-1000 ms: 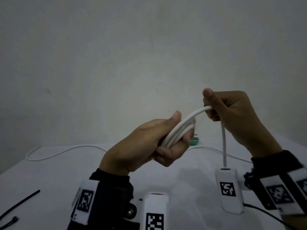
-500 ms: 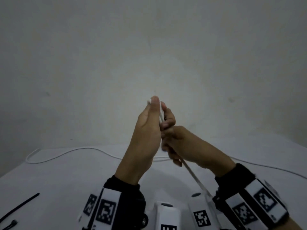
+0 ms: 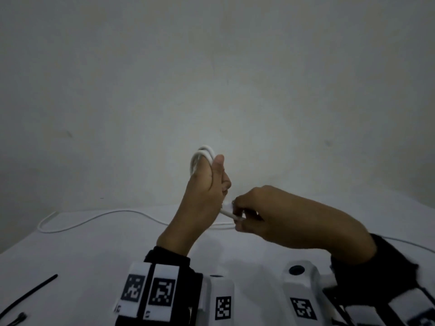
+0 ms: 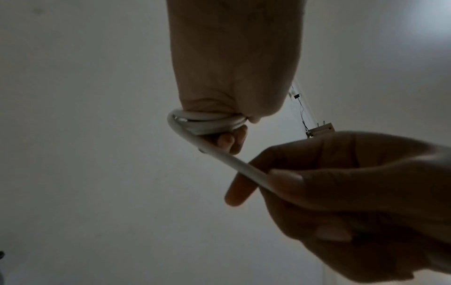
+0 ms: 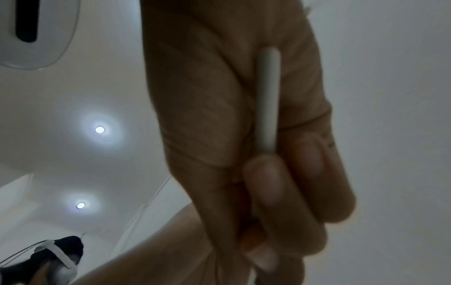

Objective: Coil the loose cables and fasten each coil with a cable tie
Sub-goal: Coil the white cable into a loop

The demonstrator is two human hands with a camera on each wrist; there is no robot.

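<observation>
Two hands raised over the white table; my left hand clenches the white cable coil; my right hand pinches its loose strand. Black cable tie lies near-left; pale bare wall behind.

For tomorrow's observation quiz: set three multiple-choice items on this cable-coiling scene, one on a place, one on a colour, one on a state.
1. Where does the black cable tie lie?
A. on the table, near left
B. in the right hand
C. round the coil

2. What colour is the coiled cable?
A. black
B. white
C. green

3. How is the coil?
A. tied off
B. lying on the table
C. gripped in the left hand

Key: 1 A, it lies on the white table; 2 B, white loops show above the thumb; 3 C, the fingers curl round it while the right hand pinches the free strand.
</observation>
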